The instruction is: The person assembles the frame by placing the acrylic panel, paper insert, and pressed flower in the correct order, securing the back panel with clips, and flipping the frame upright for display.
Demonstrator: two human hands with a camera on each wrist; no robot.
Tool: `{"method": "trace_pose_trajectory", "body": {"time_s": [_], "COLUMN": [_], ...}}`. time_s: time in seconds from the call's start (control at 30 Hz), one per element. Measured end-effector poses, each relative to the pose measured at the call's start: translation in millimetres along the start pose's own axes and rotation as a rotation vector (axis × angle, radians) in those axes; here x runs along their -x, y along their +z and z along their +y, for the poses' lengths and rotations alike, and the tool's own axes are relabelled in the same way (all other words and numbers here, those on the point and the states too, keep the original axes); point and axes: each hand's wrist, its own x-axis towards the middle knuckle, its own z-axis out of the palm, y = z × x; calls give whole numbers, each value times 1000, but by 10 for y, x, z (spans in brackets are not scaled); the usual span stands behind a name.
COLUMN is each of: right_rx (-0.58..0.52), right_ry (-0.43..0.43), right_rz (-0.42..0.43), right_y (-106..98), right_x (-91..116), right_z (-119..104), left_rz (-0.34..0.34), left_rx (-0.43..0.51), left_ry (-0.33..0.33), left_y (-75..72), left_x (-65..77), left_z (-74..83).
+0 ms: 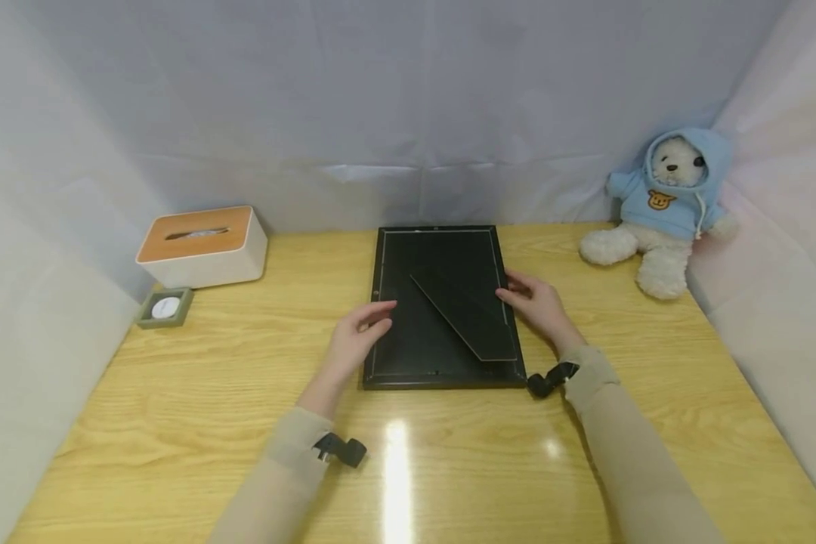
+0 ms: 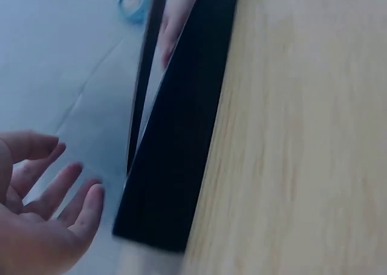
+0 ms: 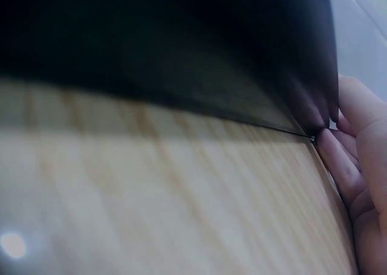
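A black picture frame (image 1: 415,332) lies face down on the wooden table, its back and slanted easel stand (image 1: 476,325) showing. My left hand (image 1: 353,336) hovers at the frame's left edge with loosely bent fingers. In the left wrist view, a gap separates the left hand (image 2: 48,208) from the frame's dark side (image 2: 181,124). At the opposite edge, my right hand (image 1: 537,302) grips the frame, thumb over the rim and fingers along the side. The right wrist view shows the right hand's fingers (image 3: 341,166) against the frame's lower edge, partly hidden.
A white tissue box with a wood-coloured lid (image 1: 211,257) stands at the back left, with a small green square dish (image 1: 183,302) in front. A white plush toy in a blue hoodie (image 1: 666,208) sits at the back right. Pale sheeting (image 1: 421,113) hangs behind the table.
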Motion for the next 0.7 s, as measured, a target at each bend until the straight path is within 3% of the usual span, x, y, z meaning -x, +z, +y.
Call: {"method": "trace_pose_trajectory", "body": {"time_s": [0.13, 0.33, 0.5, 0.7], "right_rx": [23, 46, 54, -13], "right_ry": [-15, -24, -26, -27], "right_rz": [2, -15, -68, -172], "right_y": [-1, -8, -29, -63], "right_x": [-5, -22, -17, 68], "right_z": [8, 17, 21, 13], "left_rz": [107, 105, 83, 72], "left_rx": [112, 202, 170, 83], "left_ry": [-44, -131, -149, -144], "left_y": [-110, -139, -87, -17], "left_x": [-25, -5, 1, 24], "left_z": [-128, -187, -385, -383]}}
